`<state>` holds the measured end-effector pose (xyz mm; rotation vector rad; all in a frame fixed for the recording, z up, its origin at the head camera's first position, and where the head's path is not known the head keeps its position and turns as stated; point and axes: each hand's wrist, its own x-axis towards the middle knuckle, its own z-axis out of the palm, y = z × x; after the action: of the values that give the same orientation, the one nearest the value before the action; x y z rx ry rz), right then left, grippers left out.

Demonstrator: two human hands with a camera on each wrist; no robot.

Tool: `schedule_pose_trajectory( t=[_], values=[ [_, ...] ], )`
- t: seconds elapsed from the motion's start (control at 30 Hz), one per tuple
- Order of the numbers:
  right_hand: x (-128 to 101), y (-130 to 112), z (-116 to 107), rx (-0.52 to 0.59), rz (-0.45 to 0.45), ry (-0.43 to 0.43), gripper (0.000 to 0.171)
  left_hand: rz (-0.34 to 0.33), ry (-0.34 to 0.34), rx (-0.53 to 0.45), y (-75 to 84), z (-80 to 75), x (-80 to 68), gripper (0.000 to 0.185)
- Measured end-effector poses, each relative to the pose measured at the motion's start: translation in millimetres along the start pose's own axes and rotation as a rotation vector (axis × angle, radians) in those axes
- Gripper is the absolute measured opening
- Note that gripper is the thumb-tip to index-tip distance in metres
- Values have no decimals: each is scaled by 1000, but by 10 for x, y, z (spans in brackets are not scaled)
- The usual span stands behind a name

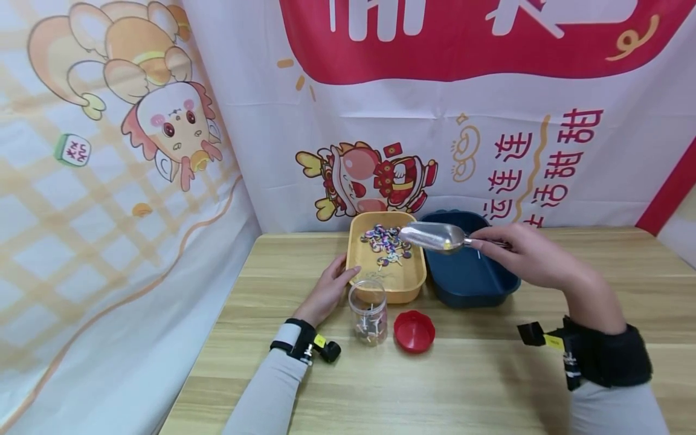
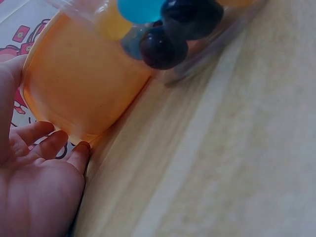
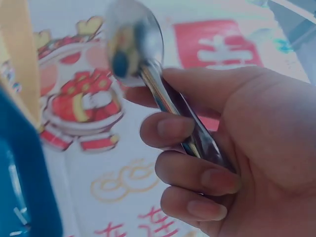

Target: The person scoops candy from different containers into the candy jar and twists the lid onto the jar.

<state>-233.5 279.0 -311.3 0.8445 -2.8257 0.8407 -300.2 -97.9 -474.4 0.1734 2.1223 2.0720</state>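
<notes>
Gripping scoop (image 1: pixel 435 237) handle, right hand (image 1: pixel 530 254) fingers curled (frame centre-right); left hand (image 1: pixel 327 291) fingers straight, touching yellow tray (image 1: pixel 360 238).

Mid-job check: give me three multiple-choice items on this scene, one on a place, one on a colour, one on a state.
1. Where does the red lid lie?
A. on the jar
B. on the table right of the jar
C. in the blue tray

2. What colour is the tray holding the small mixed-colour pieces?
A. yellow
B. blue
C. red

3. What state is the right hand in?
A. flat on the table
B. gripping the metal scoop
C. holding the lid

Answers:
1 B: the lid sits on the wood beside the open clear jar.
2 A: the pieces lie in the yellow tray.
3 B: its fingers curl round the metal scoop handle.
</notes>
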Motion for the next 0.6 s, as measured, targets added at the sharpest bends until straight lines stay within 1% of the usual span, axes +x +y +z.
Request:
schedule_pose_trajectory(
  t=[0.1, 0.27, 0.43, 0.6],
  values=[
    [-53, -148, -29, -6, -31, -19, 26, 3, 2, 4, 8, 1, -7, 66],
    [-87, -348, -3, -57, -83, -35, 22, -1, 2, 13, 2, -3, -9, 66],
    [-66, -475, 51, -68, -112, -69, 21, 4, 8, 3, -3, -5, 13, 64],
    [-52, -543, 79, -55, -106, -104, 20, -2, 16, 2, 1, -8, 28, 64]
  ],
)
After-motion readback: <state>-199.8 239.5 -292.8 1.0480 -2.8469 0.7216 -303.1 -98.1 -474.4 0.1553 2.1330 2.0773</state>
